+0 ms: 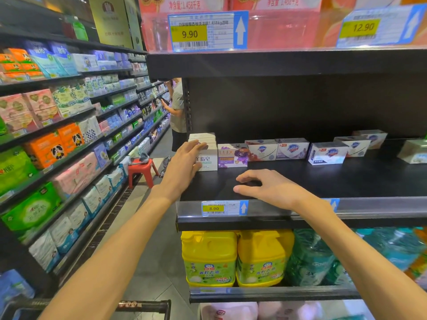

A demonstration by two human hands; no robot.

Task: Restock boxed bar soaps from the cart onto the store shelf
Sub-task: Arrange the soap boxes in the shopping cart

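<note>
Soap boxes (205,150), white and stacked, under left hand's (184,163) straight fingers; right hand (265,187) spread, empty.

Boxed soaps stand upright in a row at the back of the black shelf (323,179): white box (208,158) at left, purple box (232,155), then white-and-blue boxes (292,148).

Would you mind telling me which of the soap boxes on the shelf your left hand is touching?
The left hand rests on the white soap box stack at the row's far left end, beside the purple box; the other boxes stand untouched further right.
</note>
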